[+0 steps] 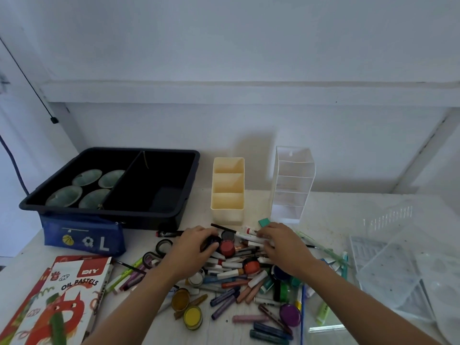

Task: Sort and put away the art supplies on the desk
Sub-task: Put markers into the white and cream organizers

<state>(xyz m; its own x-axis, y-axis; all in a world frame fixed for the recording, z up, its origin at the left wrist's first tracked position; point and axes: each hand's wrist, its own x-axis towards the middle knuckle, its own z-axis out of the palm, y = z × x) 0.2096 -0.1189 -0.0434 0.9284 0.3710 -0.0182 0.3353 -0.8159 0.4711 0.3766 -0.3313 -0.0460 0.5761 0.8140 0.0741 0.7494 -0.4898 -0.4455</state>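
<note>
The oil pastels box (62, 295) lies at 8 o'clock from the hands, on the near left corner of the desk (336, 215). The blue pencil case (84, 236) sits at 9 o'clock. Behind it, at 10 o'clock, is the dark tray (186, 180), whose right compartment looks empty.

The pile of art supplies (239, 277) lies directly under both hands and spreads back toward 6 o'clock. The left hand (196, 245) is on the pile's far left edge. Its fingers are curled round a dark pot (214, 241), just beside a red pot (227, 248). The right hand (281, 242) is close by, at the left hand's 3 o'clock but apart from it. Its fingers bend down onto a cluster of white markers (249, 237). Whether they pinch a marker or only press on them cannot be told.

The markers' long axes run roughly from 9 to 3 o'clock, across the reach rather than along it.

The cream holder (227, 210) stands at 12 o'clock from the gap between the hands, just beyond the pile. The clear organiser (291, 185) stands at 1 o'clock, and clear plastic boxes (398, 270) lie at 3 o'clock.

The coming move probably carries items forward toward 12 o'clock. The left hand is nearer the tray and the right hand nearer the organiser. Any marker going into the cream holder would need turning from flat to upright.
</note>
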